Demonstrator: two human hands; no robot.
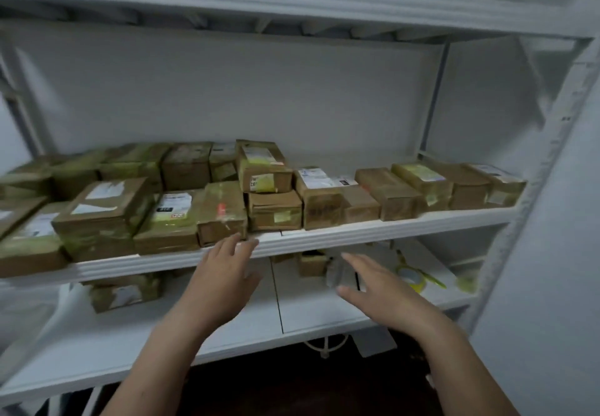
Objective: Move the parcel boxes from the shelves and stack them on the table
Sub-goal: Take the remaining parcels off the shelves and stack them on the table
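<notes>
Hands are hovering empty, fingers spread: left hand [224, 273] at the shelf [373, 229] lip, right hand [376, 289] lower. I am seeing parcel boxes [319, 198] lying flat along that shelf, long axes mostly running front-to-back.

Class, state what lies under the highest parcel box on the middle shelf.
The highest box rests on a second brown box standing on the shelf. That lower box's top is covered.

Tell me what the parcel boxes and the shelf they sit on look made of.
Parcel boxes: brown cardboard by the look, matte, creased edges, bound in shiny yellowish tape, white paper labels. Shelf: probably painted metal, smooth white, thin ribbed front lip; blur leaves it open.
</notes>
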